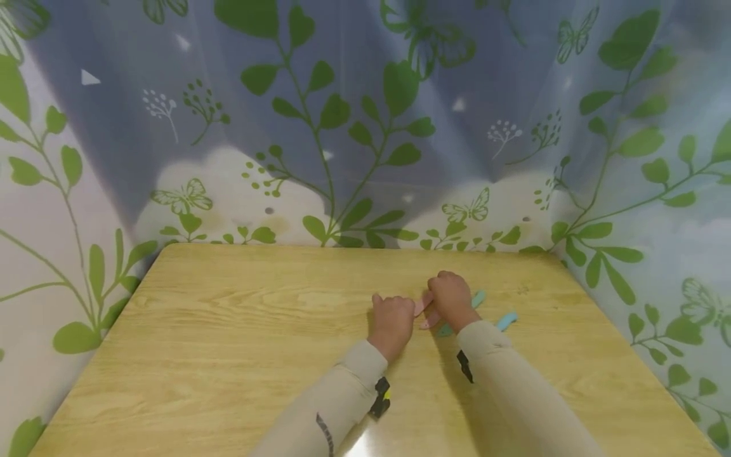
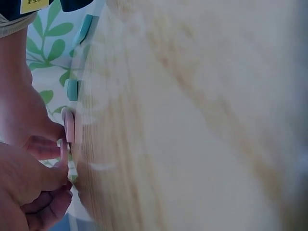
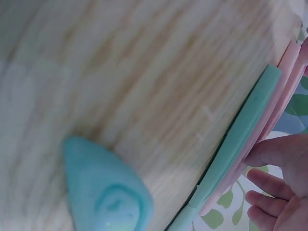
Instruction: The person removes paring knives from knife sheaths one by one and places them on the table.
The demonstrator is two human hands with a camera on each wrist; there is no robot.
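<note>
In the head view both hands meet over the right half of the table. A slim pink plastic strip (image 1: pixel 422 304) spans between them. My left hand (image 1: pixel 394 320) pinches its left end, and my right hand (image 1: pixel 451 297) holds the other end. Just below lies a second pink strip (image 1: pixel 429 320), also seen in the left wrist view as a pink piece (image 2: pixel 70 126) on the tabletop. A green strip (image 1: pixel 478 298) lies partly hidden beneath the right hand. In the right wrist view the right thumb (image 3: pixel 264 153) touches the pink plastic behind the green strip (image 3: pixel 240 134).
To the right of the right hand lies a blue strip (image 1: pixel 507 321); close up, this blue piece (image 3: pixel 110 192) has a rounded end with a raised emblem. The wooden table (image 1: pixel 228 355) reaches a leaf-patterned curtain (image 1: pixel 354 158) at the back and sides.
</note>
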